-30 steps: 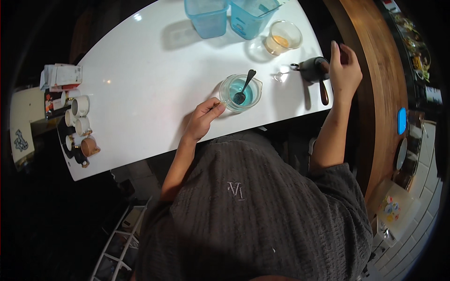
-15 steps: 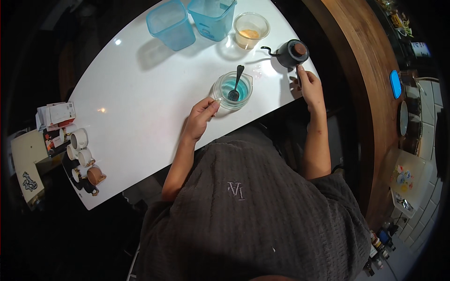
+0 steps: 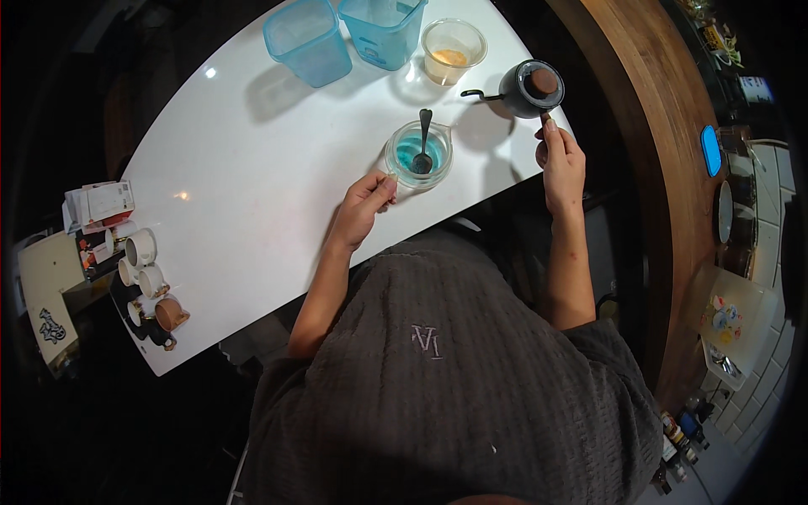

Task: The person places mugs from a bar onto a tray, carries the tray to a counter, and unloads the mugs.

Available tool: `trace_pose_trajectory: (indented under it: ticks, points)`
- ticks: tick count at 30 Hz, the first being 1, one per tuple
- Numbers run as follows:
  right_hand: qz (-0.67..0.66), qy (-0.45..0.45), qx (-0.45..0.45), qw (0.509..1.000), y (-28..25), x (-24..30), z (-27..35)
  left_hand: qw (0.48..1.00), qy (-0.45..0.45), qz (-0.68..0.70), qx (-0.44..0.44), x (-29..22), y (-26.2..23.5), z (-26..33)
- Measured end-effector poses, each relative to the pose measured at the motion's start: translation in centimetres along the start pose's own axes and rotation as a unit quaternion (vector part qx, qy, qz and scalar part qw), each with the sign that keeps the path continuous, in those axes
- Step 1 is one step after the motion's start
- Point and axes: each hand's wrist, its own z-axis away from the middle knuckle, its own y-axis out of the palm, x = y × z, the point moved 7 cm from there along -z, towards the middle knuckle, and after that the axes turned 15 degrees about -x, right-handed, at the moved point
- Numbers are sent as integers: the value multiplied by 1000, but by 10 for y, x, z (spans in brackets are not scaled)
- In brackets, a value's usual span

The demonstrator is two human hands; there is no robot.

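My left hand point(image 3: 366, 204) is closed on the handle of a clear glass measuring jug point(image 3: 396, 172) near the table's front edge. Blue-green liquid lies in the jug, and a dark spoon point(image 3: 425, 135) leans in it with its handle sticking up past the rim. With my right hand point(image 3: 562, 164) I grip the handle of a black gooseneck kettle point(image 3: 522, 91) with a brown lid knob. The kettle appears raised off the table, its shadow apart below it. Its thin spout points left, above and to the right of the jug.
Beyond the jug stand two blue translucent plastic containers point(image 3: 307, 50) and a clear tub point(image 3: 455, 42) with something orange-yellow inside. Several cups point(image 3: 141, 248) and some boxes point(image 3: 105, 202) crowd the table's left end. A curved wooden counter point(image 3: 648, 109) runs along the right.
My right hand has lifted the kettle, which now looks larger and slightly higher in view. The spoon's handle has shifted a little left; my left hand stays on the jug's handle.
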Motion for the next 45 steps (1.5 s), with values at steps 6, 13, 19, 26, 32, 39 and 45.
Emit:
trace_pose_trajectory:
  ticks: [6,13,19,26,32,39,45]
  points:
    - [4,-95,24,995,0,26,24,998,7,-48,-29,-14,5,3]
    - [65,-166,18,984,0,32,36,997,23,-73,-27,-19,3,2]
    - [74,-208,10,975,4,43,41,997,19,-71,-29,-21,3,3]
    - [90,-241,-7,966,6,46,43,998,17,-61,-31,-24,4,3]
    - [90,-267,-18,959,7,51,44,998,-2,-65,-26,-24,5,4]
    - [95,-270,-15,958,5,50,44,997,8,-76,-32,-21,4,3]
    - [84,-257,-14,963,1,49,45,996,-4,-81,-35,-19,4,3]
